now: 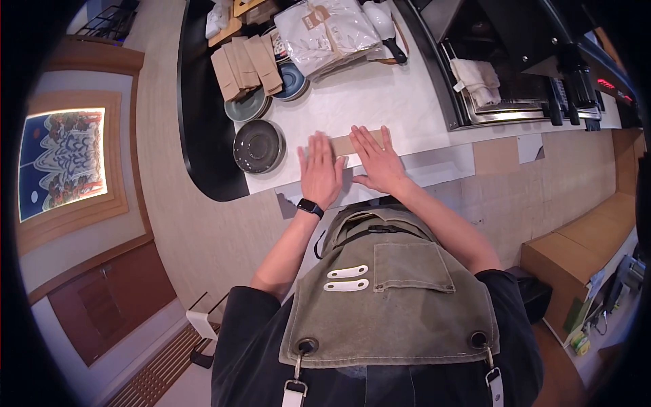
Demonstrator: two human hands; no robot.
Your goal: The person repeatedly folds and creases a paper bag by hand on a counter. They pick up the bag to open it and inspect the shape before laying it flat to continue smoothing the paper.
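A small brown paper piece (pixel 347 146) lies flat on the white counter (pixel 352 102) near its front edge. My right hand (pixel 378 161) presses on its right part, palm down with the fingers stretched out. At its left end is my left hand (pixel 320 171), also flat with straight fingers, slightly blurred. Further left stands a dark grey plate stack (pixel 258 146). Behind that, folded brown paper sleeves (pixel 245 66) rest on grey-green dishes (pixel 247 107), beside blue dishes (pixel 292 81).
Plastic-wrapped white packs (pixel 327 34) lie at the back, with a black-handled tool (pixel 393 49) beside them. To the right stands a machine with a cloth (pixel 477 80) hanging on its bar. A black ledge (pixel 203 136) borders the counter's left side.
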